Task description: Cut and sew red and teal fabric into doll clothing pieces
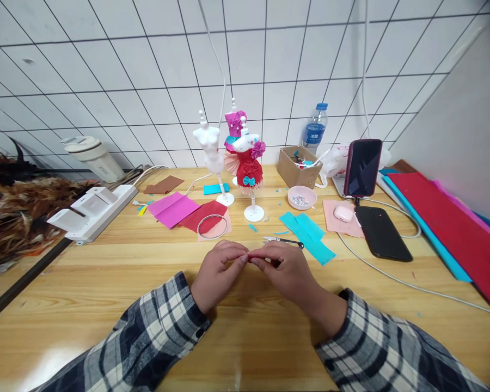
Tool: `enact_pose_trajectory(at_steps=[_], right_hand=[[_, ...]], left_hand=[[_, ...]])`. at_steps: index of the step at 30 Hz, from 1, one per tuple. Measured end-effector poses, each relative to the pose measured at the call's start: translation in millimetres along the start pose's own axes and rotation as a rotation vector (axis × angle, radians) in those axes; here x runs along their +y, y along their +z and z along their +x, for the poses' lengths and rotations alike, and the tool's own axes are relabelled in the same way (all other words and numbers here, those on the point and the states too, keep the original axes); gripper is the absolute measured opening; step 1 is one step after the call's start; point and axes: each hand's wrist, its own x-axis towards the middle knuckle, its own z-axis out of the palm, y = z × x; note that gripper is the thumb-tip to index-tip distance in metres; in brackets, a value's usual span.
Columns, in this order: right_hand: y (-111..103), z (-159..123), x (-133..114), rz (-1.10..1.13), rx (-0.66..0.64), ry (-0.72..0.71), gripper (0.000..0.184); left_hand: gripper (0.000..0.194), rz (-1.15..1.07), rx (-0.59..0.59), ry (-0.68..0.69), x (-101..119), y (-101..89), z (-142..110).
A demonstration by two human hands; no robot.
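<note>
My left hand (218, 272) and my right hand (288, 269) meet at the middle of the wooden table (106, 294), fingertips pinched together on a tiny red piece (253, 256) between them. Small scissors (283, 240) lie just beyond my right hand. Behind them stand three small mannequins: a bare white one (210, 149), one in a red paper dress (249, 166) with a teal bow, and one in pink (234, 124) at the back.
Pink and red paper sheets (188, 212) and a wire ring (211, 224) lie left of centre; teal paper strips (308, 231) to the right. A bead bowl (302, 196), cardboard box (298, 166), water bottle (315, 128), two phones (381, 231), earbud case (343, 213), coloured sheets (445, 223), power strip (92, 209) and feathers (12, 201).
</note>
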Motion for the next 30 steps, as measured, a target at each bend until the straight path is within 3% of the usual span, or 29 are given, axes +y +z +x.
enact_pose_trajectory(at_steps=[17,30], right_hand=[[-2.5,-1.1,2.7,-0.094,0.007,-0.025,0.012],[-1.9,-2.5,1.1,-0.111,-0.02,-0.054,0.013]], left_hand=[[0.022,0.086,-0.001,0.16,-3.7,5.1,0.2],[0.023,0.125,-0.023,0.097,-3.9,2.9,1.3]])
